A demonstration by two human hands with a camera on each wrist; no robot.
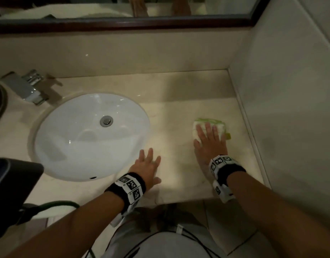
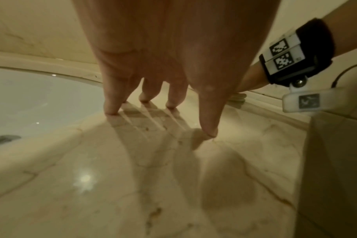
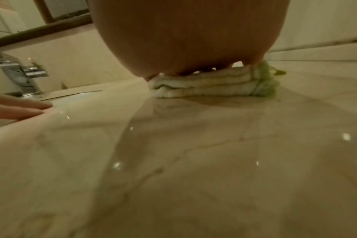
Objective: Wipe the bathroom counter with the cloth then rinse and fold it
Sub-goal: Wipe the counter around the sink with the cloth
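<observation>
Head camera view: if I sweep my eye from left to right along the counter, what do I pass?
Faucet → sink → left hand flat on the counter → right hand pressing the cloth → side wall.

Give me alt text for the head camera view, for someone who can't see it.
A person's right hand presses flat on a folded white cloth with green trim on a beige marble bathroom counter, near the right wall. The left hand rests open on the counter beside a white oval sink; a chrome faucet sits behind it.
</observation>
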